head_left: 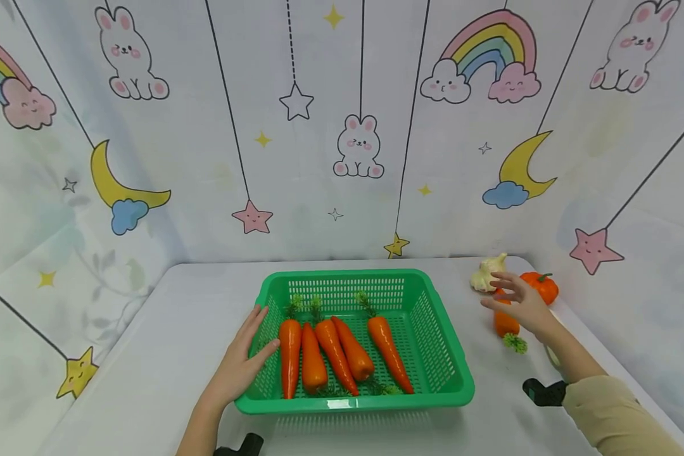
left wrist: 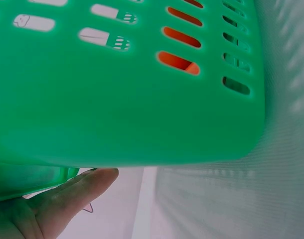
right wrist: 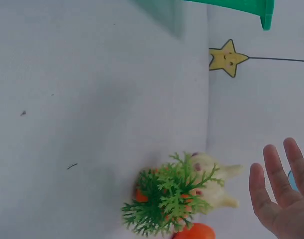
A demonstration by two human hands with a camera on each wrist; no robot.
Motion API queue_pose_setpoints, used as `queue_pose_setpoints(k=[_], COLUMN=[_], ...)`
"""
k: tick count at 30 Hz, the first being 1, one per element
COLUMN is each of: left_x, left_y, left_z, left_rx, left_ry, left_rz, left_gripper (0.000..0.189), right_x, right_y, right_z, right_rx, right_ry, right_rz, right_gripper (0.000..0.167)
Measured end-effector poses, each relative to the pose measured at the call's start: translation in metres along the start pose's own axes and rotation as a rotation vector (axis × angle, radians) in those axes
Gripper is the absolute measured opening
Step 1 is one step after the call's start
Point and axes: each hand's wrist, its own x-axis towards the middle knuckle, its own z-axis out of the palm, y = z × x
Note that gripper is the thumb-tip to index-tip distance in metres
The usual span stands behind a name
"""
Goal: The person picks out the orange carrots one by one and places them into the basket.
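Observation:
A green plastic basket (head_left: 353, 405) stands mid-table with several orange carrots (head_left: 313, 361) in it, some with leafy green tops. My left hand (head_left: 239, 361) rests at the basket's left rim, its fingers fairly straight and the thumb reaching over the edge. The left wrist view shows the slotted basket wall (left wrist: 117, 114) close up, with a finger (left wrist: 77, 199) near its rim. Over the right side of the table, my right hand (head_left: 521, 304) hovers with spread fingers, holding nothing. Below it lies a carrot (head_left: 506, 323) with a green top, partly hidden by the hand.
Garlic bulbs (head_left: 488, 273) lie behind the right hand, with an orange pumpkin-like vegetable (head_left: 541, 286) beside them. A pale object (head_left: 553, 358) is mostly covered by the right forearm. A printed cloth (head_left: 319, 158) hangs along the table's back edge.

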Motion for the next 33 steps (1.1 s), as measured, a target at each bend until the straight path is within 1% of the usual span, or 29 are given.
queue_pose_setpoints(k=[8,14,18,21,25,33], left_x=[0.0,-0.001,0.0,0.002,0.004,0.001], left_y=[0.0,-0.001,0.001,0.001,0.0,-0.001], left_z=[0.001,-0.001,-0.001,-0.001,-0.001,0.0], left_rx=[0.001,0.007,0.01,0.012,0.005,0.0], left_ry=[-0.004,-0.003,-0.004,-0.004,-0.005,-0.005], left_rz=[0.001,-0.005,-0.003,-0.003,0.0,-0.012], left_gripper=[0.062,0.063,0.063,0.064,0.064,0.065], right_x=[-0.006,-0.007,-0.009,-0.007,-0.004,0.009], right_y=[0.02,0.041,0.05,0.054,0.06,0.073], right_z=[-0.004,-0.001,0.0,0.0,0.001,0.003], right_rx=[-0.018,-0.063,-0.092,-0.115,-0.156,-0.203], right_ry=[0.013,-0.01,0.003,0.015,0.011,-0.019], right_rz=[0.075,0.124,0.152,0.173,0.207,0.235], right_gripper=[0.074,0.075,0.076,0.078,0.081,0.081])
